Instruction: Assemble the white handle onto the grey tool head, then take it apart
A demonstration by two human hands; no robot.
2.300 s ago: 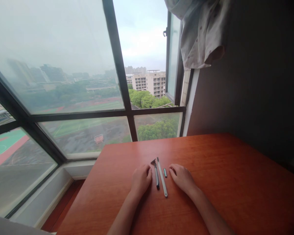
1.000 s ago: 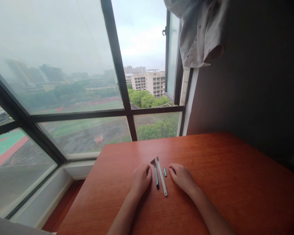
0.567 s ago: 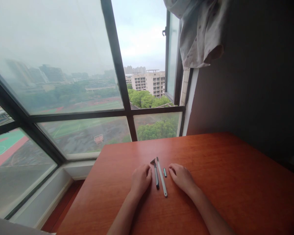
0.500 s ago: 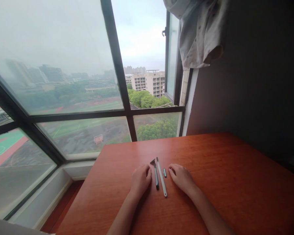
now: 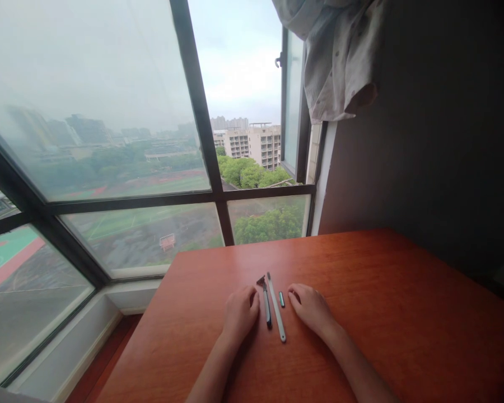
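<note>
Both my hands rest palm-down on the reddish wooden table (image 5: 382, 313) with their fingers curled in, and neither holds anything. My left hand (image 5: 239, 314) lies just left of a dark-handled razor (image 5: 267, 305) whose head points toward the window. Beside the razor lies a long pale slim stick (image 5: 276, 309), and next to that a short dark cap-like piece (image 5: 281, 299). My right hand (image 5: 311, 308) lies just right of that small piece. The three items sit side by side between my hands, and neither hand touches them.
A large window with a dark frame (image 5: 201, 129) runs along the table's far and left sides, looking out on buildings and sports fields. A pale cloth (image 5: 340, 61) hangs at the top right. A dark wall (image 5: 437, 140) borders the table's right side.
My hands and the three items have stayed where they were. Only the camera view has shifted slightly.
</note>
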